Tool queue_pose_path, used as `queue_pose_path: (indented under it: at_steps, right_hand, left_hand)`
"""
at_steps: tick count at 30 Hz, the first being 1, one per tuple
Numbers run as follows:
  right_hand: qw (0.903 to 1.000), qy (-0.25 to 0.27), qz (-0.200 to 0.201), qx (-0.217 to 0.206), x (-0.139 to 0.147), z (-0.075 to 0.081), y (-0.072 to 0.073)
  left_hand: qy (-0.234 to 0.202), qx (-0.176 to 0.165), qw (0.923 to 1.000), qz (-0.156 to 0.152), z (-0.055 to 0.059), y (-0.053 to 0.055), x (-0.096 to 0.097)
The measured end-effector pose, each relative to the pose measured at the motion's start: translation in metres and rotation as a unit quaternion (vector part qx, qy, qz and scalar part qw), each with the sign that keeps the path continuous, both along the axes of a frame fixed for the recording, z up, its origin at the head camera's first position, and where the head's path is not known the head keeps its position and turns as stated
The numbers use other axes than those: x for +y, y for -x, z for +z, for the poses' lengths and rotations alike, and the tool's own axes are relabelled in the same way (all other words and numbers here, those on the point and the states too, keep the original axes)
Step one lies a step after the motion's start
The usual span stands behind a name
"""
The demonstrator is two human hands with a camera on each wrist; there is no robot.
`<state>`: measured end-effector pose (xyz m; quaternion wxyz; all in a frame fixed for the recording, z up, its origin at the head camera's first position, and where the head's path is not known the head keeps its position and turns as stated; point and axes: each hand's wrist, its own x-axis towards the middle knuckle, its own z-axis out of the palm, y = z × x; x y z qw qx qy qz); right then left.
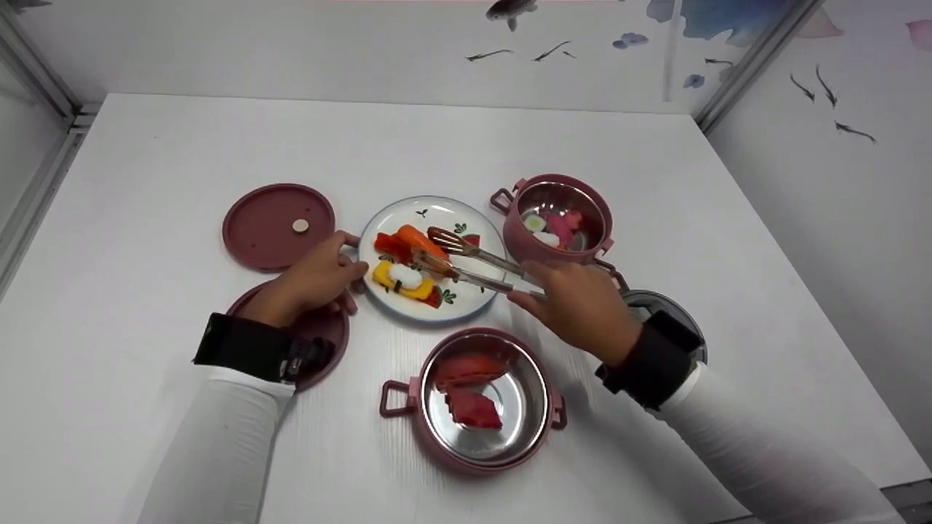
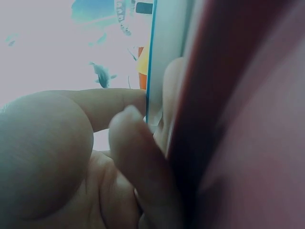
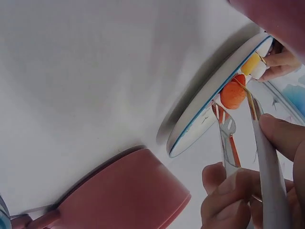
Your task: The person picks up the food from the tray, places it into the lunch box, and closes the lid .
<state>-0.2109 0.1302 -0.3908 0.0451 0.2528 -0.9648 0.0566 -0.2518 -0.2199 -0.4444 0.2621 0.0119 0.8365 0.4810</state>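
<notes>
A: How far along does the work look?

B: Partway, I judge. Two red pieces (image 1: pixel 473 409) of pretend food lie in the near pot (image 1: pixel 473 466); pink and white pieces (image 1: pixel 564 229) lie in the far pot (image 1: pixel 515 236). Three are left on the patterned plate (image 1: pixel 477 300): an orange piece (image 1: pixel 416 237), a red piece (image 1: pixel 389 249) against its left end, and a white-topped yellow piece (image 1: pixel 404 276) nearer you.

A: And the hands?

B: Your right hand (image 1: pixel 579 306) has its fingers clamped on metal tongs (image 1: pixel 502 263), whose tips stand apart around the orange piece; whether they touch it, I cannot tell. Your left hand (image 1: pixel 320 280) touches the plate's left rim; whether its fingers pinch it, I cannot tell.

A: What remains?

B: The orange piece rests on the plate, not yet lifted. Both pots stand uncovered on the white worktop (image 1: pixel 218 145); two dark red lids (image 1: pixel 266 229) lie at the left, the nearer partly hidden by your arm.
</notes>
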Motion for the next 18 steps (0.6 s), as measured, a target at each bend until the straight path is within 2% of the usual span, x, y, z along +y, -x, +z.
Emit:
queue_pose_path:
  at_steps: [10, 14, 18]
  right_hand:
    - [0.9973, 0.012, 0.033, 0.065, 0.011, -0.010, -0.001]
    - [0.9968, 0.030, 0.035, 0.065, 0.022, -0.013, -0.004]
    - [0.9964, 0.047, 0.030, 0.064, 0.036, -0.015, -0.014]
  left_hand:
    - [0.004, -0.003, 1.0000, -0.001, 0.001, -0.003, 0.001]
    - [0.009, 0.000, 0.9999, 0.005, 0.002, -0.003, 0.001]
    - [0.006, 0.001, 1.0000, 0.007, 0.002, -0.004, 0.001]
